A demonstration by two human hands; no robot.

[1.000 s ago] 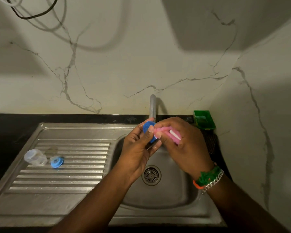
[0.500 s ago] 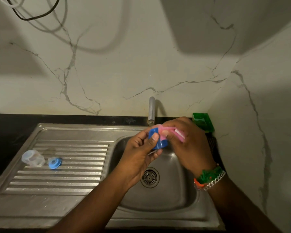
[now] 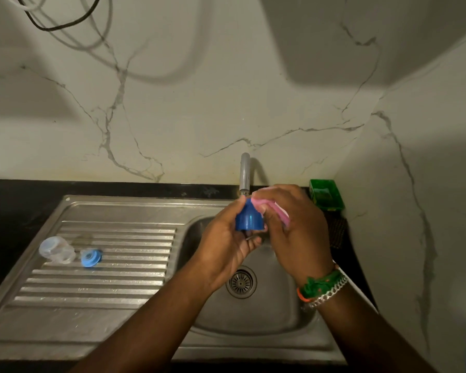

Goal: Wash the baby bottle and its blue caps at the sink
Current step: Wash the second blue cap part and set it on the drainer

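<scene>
My left hand (image 3: 226, 246) has its grip curled around the dark blue cap (image 3: 249, 218) above the sink (image 3: 253, 327) basin, under the tap (image 3: 244, 172). My right hand (image 3: 293, 227) clutches a pink scrubber (image 3: 269, 207) against it. The clear bottle (image 3: 56, 250) and a light blue cap (image 3: 91, 257) lie on the drainboard.

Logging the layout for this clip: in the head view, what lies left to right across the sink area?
Clear bottle → light blue cap → dark blue cap in left hand → right hand → green tray.
</scene>
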